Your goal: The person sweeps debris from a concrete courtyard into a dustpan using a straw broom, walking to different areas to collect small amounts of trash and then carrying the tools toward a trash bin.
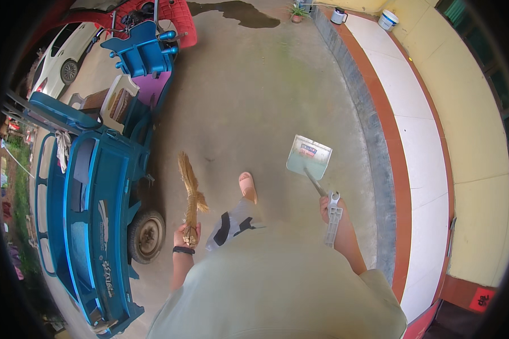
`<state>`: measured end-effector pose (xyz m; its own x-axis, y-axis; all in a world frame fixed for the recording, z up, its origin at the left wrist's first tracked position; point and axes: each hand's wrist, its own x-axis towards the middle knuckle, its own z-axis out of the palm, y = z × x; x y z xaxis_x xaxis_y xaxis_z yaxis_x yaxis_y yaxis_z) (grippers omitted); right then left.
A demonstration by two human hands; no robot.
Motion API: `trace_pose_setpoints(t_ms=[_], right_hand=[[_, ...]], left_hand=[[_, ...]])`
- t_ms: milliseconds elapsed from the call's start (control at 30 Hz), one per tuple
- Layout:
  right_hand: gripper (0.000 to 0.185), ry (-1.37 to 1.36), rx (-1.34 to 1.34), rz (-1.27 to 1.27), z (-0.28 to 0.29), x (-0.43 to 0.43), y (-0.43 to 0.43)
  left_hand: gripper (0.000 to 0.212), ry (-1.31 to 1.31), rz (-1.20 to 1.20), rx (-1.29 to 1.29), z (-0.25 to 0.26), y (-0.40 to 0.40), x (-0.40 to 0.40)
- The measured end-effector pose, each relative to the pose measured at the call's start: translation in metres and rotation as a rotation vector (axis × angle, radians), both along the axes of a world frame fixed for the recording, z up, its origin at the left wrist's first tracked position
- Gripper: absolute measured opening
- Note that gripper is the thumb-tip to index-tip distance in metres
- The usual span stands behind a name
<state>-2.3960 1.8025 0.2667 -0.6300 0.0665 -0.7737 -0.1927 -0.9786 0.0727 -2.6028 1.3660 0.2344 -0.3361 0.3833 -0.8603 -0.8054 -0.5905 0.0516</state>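
Note:
My left hand (186,235) grips a straw hand broom (191,190) near its bound end, and the bristles point away from me. A dark band circles that wrist. On the other side, my right hand (325,208) is closed around the handle of a long-handled dustpan (309,156). The pan is pale and translucent, bears a printed label, and is held ahead of me over the concrete; whether it touches the ground I cannot tell. A grey plastic clip piece (332,218) at the handle's upper end partly hides the right hand.
A blue cargo tricycle (106,229) stands at my left, its rear wheel (146,237) close by. To the right runs a raised tiled ledge (420,148) along a yellow wall (471,144). Farther ahead are a potted plant (297,17), a kettle-like jug (338,16), a white bucket (388,20) and a wet patch (241,12).

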Motion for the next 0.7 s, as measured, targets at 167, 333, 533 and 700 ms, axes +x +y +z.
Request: trace_pose_setpoints(t_ms=[167, 333, 533, 700], right_hand=[[0.012, -0.038, 0.054, -0.028, 0.038, -0.121, 0.062], [0.011, -0.096, -0.064, 0.065, 0.038, -0.207, 0.126], [0.016, -0.297, 0.498, 0.450, -0.007, -0.343, 0.212], [0.013, -0.169, 0.423, 0.350, -0.007, -0.461, 0.301]], left_hand=[[0.029, 0.030, -0.130, 0.070, -0.018, 0.104, -0.182], [0.025, 0.012, -0.268, 0.005, 0.023, 0.213, -0.302], [0.031, 0.051, -0.526, -0.108, -0.011, 0.308, -0.415], [0.028, 0.203, -0.834, -0.245, 0.000, 0.371, -0.506]])
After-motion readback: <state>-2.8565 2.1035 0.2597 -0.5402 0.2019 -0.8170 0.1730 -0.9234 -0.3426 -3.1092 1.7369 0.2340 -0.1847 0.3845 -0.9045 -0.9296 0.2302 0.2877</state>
